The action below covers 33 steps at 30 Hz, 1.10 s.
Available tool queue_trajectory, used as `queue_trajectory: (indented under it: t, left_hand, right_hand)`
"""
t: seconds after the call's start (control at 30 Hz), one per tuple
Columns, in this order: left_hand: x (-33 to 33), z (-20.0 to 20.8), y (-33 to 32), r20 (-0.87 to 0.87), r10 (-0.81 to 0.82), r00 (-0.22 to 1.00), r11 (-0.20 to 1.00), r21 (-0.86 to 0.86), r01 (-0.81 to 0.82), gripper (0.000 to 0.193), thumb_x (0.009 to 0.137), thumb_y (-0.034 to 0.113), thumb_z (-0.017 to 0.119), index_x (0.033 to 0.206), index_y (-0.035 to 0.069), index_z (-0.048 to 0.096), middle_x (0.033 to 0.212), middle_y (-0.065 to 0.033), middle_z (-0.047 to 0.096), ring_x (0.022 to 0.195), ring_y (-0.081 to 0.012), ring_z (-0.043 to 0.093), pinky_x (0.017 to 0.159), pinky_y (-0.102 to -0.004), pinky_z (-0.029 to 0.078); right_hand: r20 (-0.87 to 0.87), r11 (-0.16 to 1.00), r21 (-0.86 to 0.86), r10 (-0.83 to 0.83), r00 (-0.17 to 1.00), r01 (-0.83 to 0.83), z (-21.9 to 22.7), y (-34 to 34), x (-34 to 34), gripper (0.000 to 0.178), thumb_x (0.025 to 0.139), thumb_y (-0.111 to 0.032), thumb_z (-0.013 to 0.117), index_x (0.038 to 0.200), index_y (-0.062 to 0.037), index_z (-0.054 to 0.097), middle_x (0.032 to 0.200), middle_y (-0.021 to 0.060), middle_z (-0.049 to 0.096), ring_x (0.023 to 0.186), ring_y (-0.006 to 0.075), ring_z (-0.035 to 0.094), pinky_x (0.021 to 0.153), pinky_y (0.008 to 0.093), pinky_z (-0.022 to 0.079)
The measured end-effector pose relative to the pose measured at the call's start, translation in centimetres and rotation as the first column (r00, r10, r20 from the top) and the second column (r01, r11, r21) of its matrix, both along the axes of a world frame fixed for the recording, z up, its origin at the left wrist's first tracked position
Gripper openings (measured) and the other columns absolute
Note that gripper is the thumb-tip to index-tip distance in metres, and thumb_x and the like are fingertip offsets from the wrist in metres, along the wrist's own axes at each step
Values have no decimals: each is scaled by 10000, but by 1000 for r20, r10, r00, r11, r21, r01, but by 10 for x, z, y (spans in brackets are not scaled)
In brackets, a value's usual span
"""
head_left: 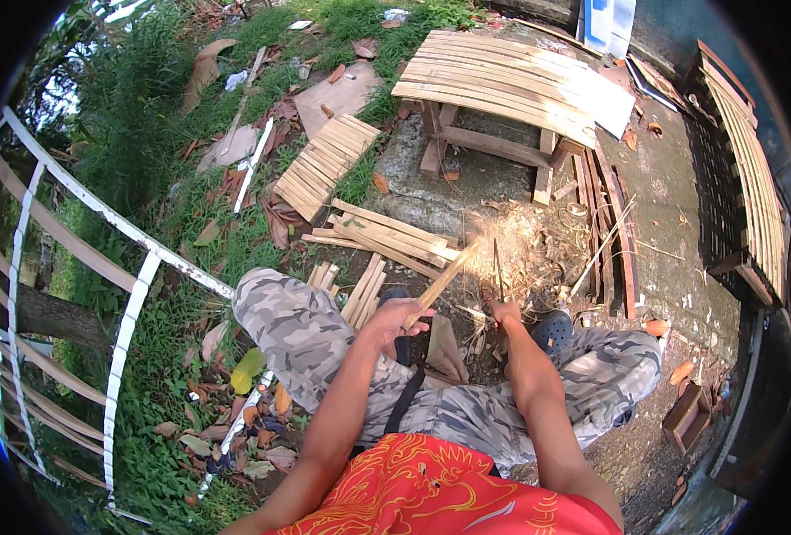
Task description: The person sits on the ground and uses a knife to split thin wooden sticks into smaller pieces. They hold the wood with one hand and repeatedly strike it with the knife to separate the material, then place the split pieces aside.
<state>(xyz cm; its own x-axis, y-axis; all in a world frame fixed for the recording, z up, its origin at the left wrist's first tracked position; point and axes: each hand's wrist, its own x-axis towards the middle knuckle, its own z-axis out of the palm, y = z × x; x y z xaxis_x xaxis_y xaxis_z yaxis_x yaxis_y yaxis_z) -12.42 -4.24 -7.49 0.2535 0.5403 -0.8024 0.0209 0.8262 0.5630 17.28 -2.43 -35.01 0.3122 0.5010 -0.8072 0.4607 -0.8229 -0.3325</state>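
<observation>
Pale split bamboo strip (442, 278) gripped in left hand (394, 323); right hand (505, 312) clenches knife (497, 267).

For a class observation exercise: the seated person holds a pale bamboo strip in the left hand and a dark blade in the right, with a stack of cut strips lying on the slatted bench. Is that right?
Not quite. In the head view the left hand does hold the bamboo strip and the right hand the dark blade, but the stack of cut strips lies on the ground, not on the slatted bench.

Thin blade (497, 269) above right hand (505, 312) too blurred.
</observation>
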Motion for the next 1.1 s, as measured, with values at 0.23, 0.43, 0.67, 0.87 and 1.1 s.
queue_trajectory:
  t: [0.23,0.43,0.67,0.87,1.1]
  left_hand:
    - [-37,39,3,72,222,972,974,34,-225,348,1004,219,457,1254,-7,543,1101,-95,700,655,-113,578,545,-225,465]
    - [-19,43,10,-68,456,887,863,278,-422,354,1013,276,418,1241,25,519,1122,-110,670,782,-129,623,658,-287,528]
    - [14,-68,62,-536,-23,844,925,310,222,683,940,531,473,1314,-39,509,1272,-264,589,1080,-392,632,935,-460,484]
    - [-1,-116,44,-588,-404,701,830,86,551,664,925,536,506,1154,-73,639,1234,-307,593,1203,-420,548,1000,-432,433]
    - [-30,-161,33,-703,-309,641,910,-23,413,512,913,427,547,1101,-31,678,1182,-257,642,1159,-395,587,984,-447,446]
  right_hand:
    - [323,992,79,68,944,-98,22,-15,-6,469,799,-353,636,927,94,691,913,234,711,833,336,708,735,408,547]
    - [250,734,43,649,719,-677,-27,-6,1,234,864,-237,623,890,-26,722,746,145,706,757,268,710,692,396,543]
    - [-88,963,120,251,964,-240,-22,5,-7,344,914,-257,604,777,55,649,606,130,625,505,282,626,466,435,496]
    - [-142,989,-20,-148,979,146,30,-1,-26,506,932,-382,559,745,86,602,505,146,547,417,279,566,421,414,461]
    - [147,993,120,-36,988,19,56,-8,-35,550,797,-416,701,1022,85,674,971,247,701,898,353,692,829,427,527]
